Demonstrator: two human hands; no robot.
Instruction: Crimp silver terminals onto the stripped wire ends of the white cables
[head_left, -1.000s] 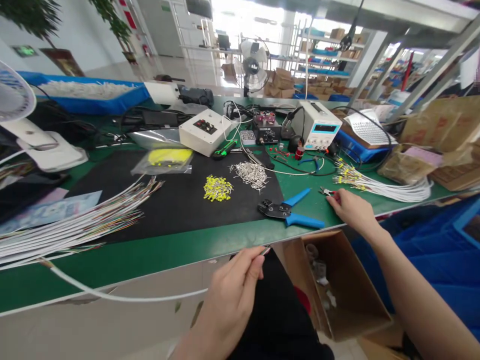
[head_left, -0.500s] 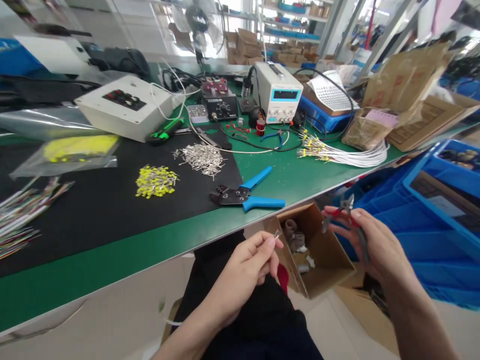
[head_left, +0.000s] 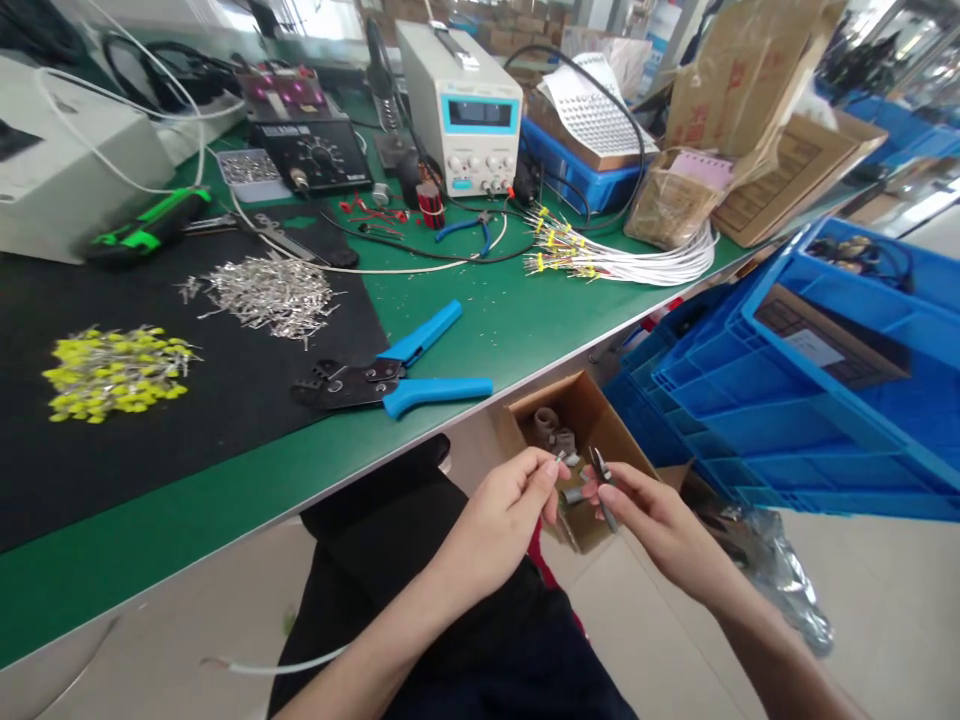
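Observation:
My left hand (head_left: 514, 515) pinches a cable, with fine wire ends (head_left: 560, 457) sticking out past thumb and forefinger. A length of white cable (head_left: 289, 667) shows below my left forearm; its run through the hand is hidden. My right hand (head_left: 652, 515) is closed around a small pair of wire cutters (head_left: 598, 470), jaws pointing up. The cutters are close to the wire ends but apart from them. Both hands are over my lap, in front of the bench edge. On the bench behind them lie blue-handled crimping pliers (head_left: 442, 393).
Loose metal terminals (head_left: 270, 293) and yellow-tipped parts (head_left: 116, 370) are piled on the black mat (head_left: 225, 430). White cables (head_left: 652, 258) lie by a power supply (head_left: 480, 120). A cardboard box (head_left: 592, 400) stands below the bench edge, with blue crates (head_left: 862, 400) at right.
My right hand has come left with the cutters, close to my left hand, and its fingers have closed further around the handles. The view has shifted right, so bench items appear farther left.

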